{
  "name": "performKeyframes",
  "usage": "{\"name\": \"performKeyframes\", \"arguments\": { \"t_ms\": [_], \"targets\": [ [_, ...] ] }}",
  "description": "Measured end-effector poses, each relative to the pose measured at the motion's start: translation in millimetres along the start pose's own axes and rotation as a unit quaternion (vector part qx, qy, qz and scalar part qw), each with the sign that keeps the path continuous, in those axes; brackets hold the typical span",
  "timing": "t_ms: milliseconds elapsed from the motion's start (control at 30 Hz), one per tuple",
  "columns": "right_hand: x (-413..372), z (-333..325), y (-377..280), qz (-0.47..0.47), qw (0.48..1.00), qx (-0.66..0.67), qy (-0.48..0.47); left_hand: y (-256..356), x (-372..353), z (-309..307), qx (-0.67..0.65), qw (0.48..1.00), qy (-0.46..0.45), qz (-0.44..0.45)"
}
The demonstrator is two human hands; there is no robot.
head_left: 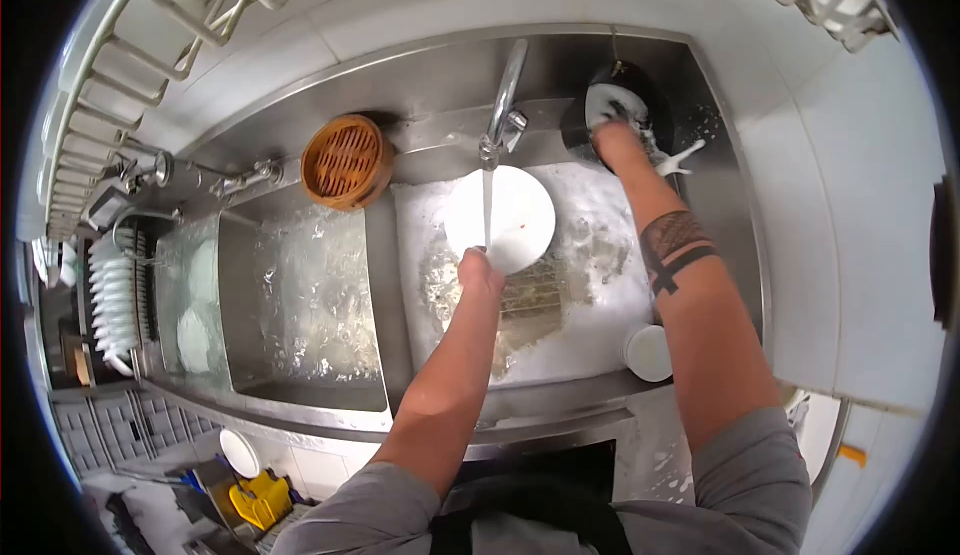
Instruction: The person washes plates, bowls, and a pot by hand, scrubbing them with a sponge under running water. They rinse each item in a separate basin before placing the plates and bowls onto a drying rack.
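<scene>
My left hand (pixel 481 269) grips the near edge of a round white plate (pixel 520 200). Water runs from the metal tap (pixel 508 85) onto the plate, which has a small orange-brown speck on it. Below it, the sink basin holds white foam (pixel 600 325) over murky water. My right hand (pixel 617 142) reaches into a black round container (pixel 648 80) with white suds in the back right corner. Its fingers are lost among the suds and the dark interior, so what they touch is hidden.
A round bamboo steamer (pixel 345 163) rests on the ledge behind the divider. Left of it, another basin (pixel 315 295) holds bubbling clear water. A small white round dish (pixel 648 353) sits at the front right. White plates (pixel 110 295) stand racked far left; wire racks (pixel 150 55) hang overhead.
</scene>
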State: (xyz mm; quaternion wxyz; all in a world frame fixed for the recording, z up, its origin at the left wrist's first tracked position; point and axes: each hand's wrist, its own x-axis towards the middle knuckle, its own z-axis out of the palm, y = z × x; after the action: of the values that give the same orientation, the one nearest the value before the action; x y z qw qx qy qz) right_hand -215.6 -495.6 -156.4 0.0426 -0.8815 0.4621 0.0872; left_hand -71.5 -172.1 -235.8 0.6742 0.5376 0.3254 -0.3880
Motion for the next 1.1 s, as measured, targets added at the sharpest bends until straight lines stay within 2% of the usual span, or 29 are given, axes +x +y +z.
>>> {"name": "performKeyframes", "arguments": {
  "t_ms": [33, 67, 100, 133, 167, 200, 233, 267, 333, 400, 467, 500, 533, 567, 600, 633, 667, 700, 733, 767, 800, 833, 867, 900, 933, 967, 1033, 1067, 1100],
  "targets": [
    [29.2, 20.9, 14.3, 0.020, 0.999, 0.026, 0.021, -3.2, 10.3, -5.8, -0.014, 1.000, -0.008, 0.011],
    [24.4, 13.1, 22.0, 0.030, 0.973, 0.227, 0.021, -6.5, 6.6, -9.4, -0.024, 1.000, 0.002, 0.014],
    [18.1, 3.8, 29.0, 0.040, 0.907, 0.418, 0.026, -10.5, -1.7, -9.1, -0.061, 0.998, -0.009, 0.019],
    [-26.9, -38.0, 32.7, 0.040, 0.690, 0.723, -0.009, -11.7, -9.3, -8.8, -0.101, 0.994, -0.020, 0.029],
    [-42.9, -51.5, 25.4, 0.025, 0.591, 0.805, 0.054, -8.2, -14.1, -8.6, -0.095, 0.995, 0.003, 0.021],
    [-84.9, -102.1, -7.3, 0.094, 0.556, 0.820, 0.094, -3.6, -19.1, -6.9, -0.090, 0.996, 0.025, 0.014],
    [-110.8, -116.0, -20.5, 0.065, 0.547, 0.823, 0.137, 4.6, -30.0, -5.8, -0.082, 0.996, 0.024, 0.013],
    [-128.3, -110.7, -15.8, -0.003, 0.601, 0.780, 0.175, 9.2, -38.1, -5.3, -0.068, 0.997, 0.022, 0.011],
    [-171.0, -98.7, -31.7, -0.018, 0.678, 0.702, 0.219, 2.4, -10.5, 10.2, -0.043, 0.998, 0.001, 0.051],
    [-207.7, -76.5, -68.9, -0.008, 0.629, 0.745, 0.222, 36.6, -55.7, 43.3, -0.029, 0.999, -0.029, 0.004],
    [-228.9, -49.9, -97.9, 0.037, 0.531, 0.838, 0.123, 50.1, -58.4, 52.6, 0.125, 0.976, -0.178, -0.017],
    [-230.5, -33.9, -111.4, 0.061, 0.483, 0.869, 0.088, 57.3, -61.8, 54.8, 0.125, 0.976, -0.179, -0.015],
    [-228.2, -15.4, -122.8, 0.085, 0.433, 0.896, 0.053, 64.1, -66.7, 57.5, 0.298, 0.937, -0.164, 0.080],
    [-220.4, 9.1, -131.5, 0.083, 0.432, 0.897, 0.054, 69.7, -73.5, 58.5, 0.459, 0.860, -0.141, 0.171],
    [-212.3, 38.3, -140.1, 0.074, 0.463, 0.882, 0.048, 72.0, -92.0, 50.1, 0.461, 0.859, -0.141, 0.172],
    [-205.8, 61.8, -149.3, 0.065, 0.493, 0.867, 0.042, 73.0, -119.5, 34.2, 0.501, 0.805, -0.164, 0.271],
    [-200.3, 78.3, -165.6, 0.067, 0.490, 0.868, 0.046, 74.1, -137.0, 17.6, 0.534, 0.738, -0.187, 0.368],
    [-195.6, 91.4, -189.3, 0.142, 0.737, 0.647, 0.135, 72.8, -141.6, -0.1, 0.537, 0.734, -0.190, 0.368],
    [-194.2, 95.7, -210.7, 0.205, 0.893, 0.346, 0.203, 71.4, -146.1, -18.8, 0.496, 0.717, -0.221, 0.436],
    [-194.1, 89.3, -222.9, 0.192, 0.733, 0.633, 0.157, 70.5, -148.8, -33.5, 0.451, 0.696, -0.257, 0.496],
    [-195.8, 82.9, -229.3, 0.160, 0.494, 0.848, 0.109, 67.7, -140.1, -45.1, 0.441, 0.714, -0.270, 0.472],
    [-197.3, 99.6, -239.3, 0.133, 0.438, 0.888, 0.046, 62.1, -132.1, -55.7, 0.433, 0.731, -0.290, 0.441],
    [-202.9, 118.1, -251.0, 0.101, 0.376, 0.921, -0.015, 74.3, -136.4, -56.5, 0.500, 0.763, -0.207, 0.353],
    [-239.1, 92.3, -260.5, 0.011, 0.649, 0.760, 0.038, 87.7, -136.4, -56.0, 0.537, 0.780, -0.108, 0.303],
    [-273.7, 64.1, -266.1, -0.070, 0.853, 0.512, 0.069, 91.4, -105.3, -71.6, 0.430, 0.836, -0.138, 0.312],
    [-281.4, 72.9, -257.9, -0.050, 0.855, 0.511, 0.076, 93.3, -72.4, -89.6, 0.317, 0.881, -0.160, 0.312],
    [-291.7, 101.3, -246.5, -0.043, 0.942, 0.305, 0.131, 111.9, -78.3, -116.8, 0.320, 0.878, -0.220, 0.280],
    [-283.0, 112.9, -256.9, -0.029, 0.942, 0.305, 0.135, 115.8, -85.2, -126.5, 0.312, 0.876, -0.266, 0.253],
    [-267.5, 116.5, -272.8, 0.002, 0.938, 0.266, 0.222, 105.5, -94.4, -129.9, 0.366, 0.849, -0.268, 0.270]
  ]
}}
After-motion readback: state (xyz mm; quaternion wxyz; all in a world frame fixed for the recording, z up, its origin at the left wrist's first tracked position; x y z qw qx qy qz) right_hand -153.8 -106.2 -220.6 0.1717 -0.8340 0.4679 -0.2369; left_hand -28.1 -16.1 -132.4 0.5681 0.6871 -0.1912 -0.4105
